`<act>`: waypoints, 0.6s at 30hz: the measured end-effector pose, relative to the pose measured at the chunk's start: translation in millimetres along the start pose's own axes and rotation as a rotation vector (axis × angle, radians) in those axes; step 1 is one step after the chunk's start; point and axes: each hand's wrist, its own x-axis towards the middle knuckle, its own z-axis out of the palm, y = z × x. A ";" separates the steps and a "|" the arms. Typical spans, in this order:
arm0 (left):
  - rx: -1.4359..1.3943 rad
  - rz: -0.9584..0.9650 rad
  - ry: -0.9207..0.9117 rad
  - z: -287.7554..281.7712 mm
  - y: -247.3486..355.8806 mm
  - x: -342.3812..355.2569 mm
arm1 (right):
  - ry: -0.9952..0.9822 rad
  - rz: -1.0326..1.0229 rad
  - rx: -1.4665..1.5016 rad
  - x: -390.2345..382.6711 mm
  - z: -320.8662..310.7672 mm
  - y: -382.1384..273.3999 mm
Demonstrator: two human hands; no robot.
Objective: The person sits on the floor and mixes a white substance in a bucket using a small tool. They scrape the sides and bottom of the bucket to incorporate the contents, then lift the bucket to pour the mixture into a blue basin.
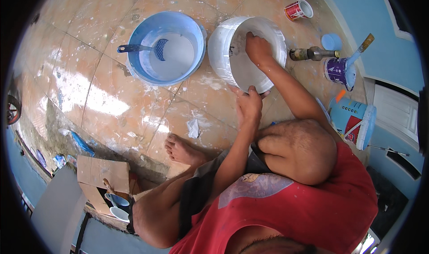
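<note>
A silvery metal pot [219,53] lies tilted on the tiles in front of me, its mouth turned toward the right. My left hand [251,103] grips the near edge of its rim, thumb on top. Inside it, my right hand [259,50] is closed against the inner wall; whatever it may hold is hidden under the fingers. Dark specks mark the pot's inside close to that hand. Just left of the pot stands a blue plastic basin [134,68], with a perforated blue skimmer [160,49] resting across it, handle over the left rim.
Right of the pot lies a glass bottle [316,53]. Along the wall are a purple paint tub [336,71] with a brush [364,46], a turquoise bucket [351,113], and a red-and-white can [292,12]. A cardboard box [105,171] with utensils sits at the lower left.
</note>
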 end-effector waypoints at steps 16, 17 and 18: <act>0.017 0.085 -0.059 0.9 -5.2 7.7 | 0.092 -0.077 0.164 15.4 12.0 2.9; 0.010 0.095 -0.056 0.6 -5.2 9.2 | 0.088 -0.105 0.171 15.2 10.8 4.4; 0.004 0.079 -0.052 -0.2 -5.3 10.2 | 0.083 -0.132 0.178 14.8 9.8 5.6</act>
